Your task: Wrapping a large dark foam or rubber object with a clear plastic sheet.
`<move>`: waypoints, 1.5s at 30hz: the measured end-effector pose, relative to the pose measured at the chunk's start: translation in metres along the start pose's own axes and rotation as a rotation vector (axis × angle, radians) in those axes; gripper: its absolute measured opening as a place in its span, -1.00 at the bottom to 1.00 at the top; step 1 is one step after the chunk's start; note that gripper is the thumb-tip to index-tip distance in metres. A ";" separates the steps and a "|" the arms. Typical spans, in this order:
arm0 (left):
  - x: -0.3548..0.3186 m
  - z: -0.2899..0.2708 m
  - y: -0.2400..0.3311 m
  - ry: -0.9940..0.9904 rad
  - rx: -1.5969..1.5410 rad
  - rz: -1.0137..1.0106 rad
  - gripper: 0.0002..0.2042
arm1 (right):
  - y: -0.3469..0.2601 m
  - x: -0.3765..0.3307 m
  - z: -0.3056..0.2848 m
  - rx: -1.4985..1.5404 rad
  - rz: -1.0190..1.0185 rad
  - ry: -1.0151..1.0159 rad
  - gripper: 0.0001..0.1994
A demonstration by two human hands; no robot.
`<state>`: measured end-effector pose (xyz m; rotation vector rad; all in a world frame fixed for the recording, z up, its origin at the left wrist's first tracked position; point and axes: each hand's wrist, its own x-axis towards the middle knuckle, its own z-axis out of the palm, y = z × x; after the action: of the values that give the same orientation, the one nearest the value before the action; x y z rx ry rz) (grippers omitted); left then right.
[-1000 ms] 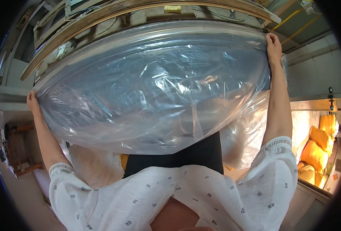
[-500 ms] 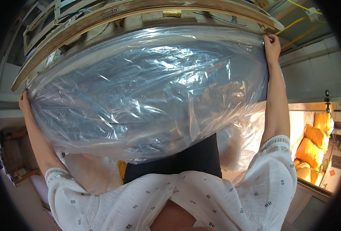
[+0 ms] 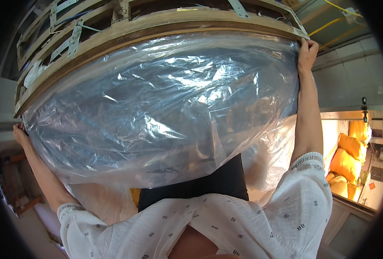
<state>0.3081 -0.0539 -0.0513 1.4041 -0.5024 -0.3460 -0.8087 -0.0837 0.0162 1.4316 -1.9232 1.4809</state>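
Wooden framework (image 3: 191, 19) hides clear film's (image 3: 178, 108) far edge

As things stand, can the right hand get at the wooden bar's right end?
Probably yes: the right hand is close by the right end of the wooden bar, with nothing visibly blocking it. Its grip looks taken up, though, by the upper right corner of the clear plastic film.

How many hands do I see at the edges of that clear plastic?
2: the left hand at the left end of the clear plastic, the right hand at its upper right corner. No other hand shows.
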 end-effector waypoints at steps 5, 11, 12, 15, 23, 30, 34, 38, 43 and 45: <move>-0.043 0.019 0.027 -0.437 1.032 0.325 -0.64 | 0.007 -0.001 0.001 -0.063 -0.064 -0.054 -0.62; -0.032 -0.068 0.135 -0.127 0.659 0.130 -0.56 | -0.041 -0.053 -0.083 -0.250 -0.177 -0.313 -0.73; -0.023 -0.093 0.154 -0.128 0.668 0.140 -0.56 | -0.053 -0.070 -0.097 -0.248 -0.233 -0.413 -0.73; -0.021 -0.108 0.175 -0.036 1.472 0.266 -0.55 | -0.066 -0.102 -0.115 -0.237 -0.323 -0.474 -0.68; -0.461 0.211 0.169 -1.180 0.841 0.541 -0.70 | -0.081 -0.120 -0.121 -0.450 -0.210 -0.618 -0.35; -0.537 0.223 0.133 -1.162 0.311 0.551 -0.93 | -0.020 -0.066 -0.077 -0.551 -0.106 -0.631 -0.33; -0.523 0.171 0.141 -1.108 0.389 0.323 -0.95 | -0.022 -0.085 -0.075 -0.379 -0.354 -0.707 -0.40; -0.437 0.058 0.151 -0.983 0.631 0.488 -0.93 | -0.127 -0.150 -0.116 -0.261 -0.631 -0.899 -0.40; -0.418 -0.015 0.185 -0.925 0.793 0.680 -0.91 | -0.142 -0.150 -0.109 -0.132 -0.547 -0.915 -0.39; -0.427 -0.026 0.185 -0.865 0.738 0.778 -0.91 | -0.142 -0.150 -0.095 -0.172 -0.638 -0.887 -0.40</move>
<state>-0.0515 0.2146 0.0738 1.5671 -1.9712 -0.1017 -0.6513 0.0801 0.0212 2.5441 -1.6173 0.3837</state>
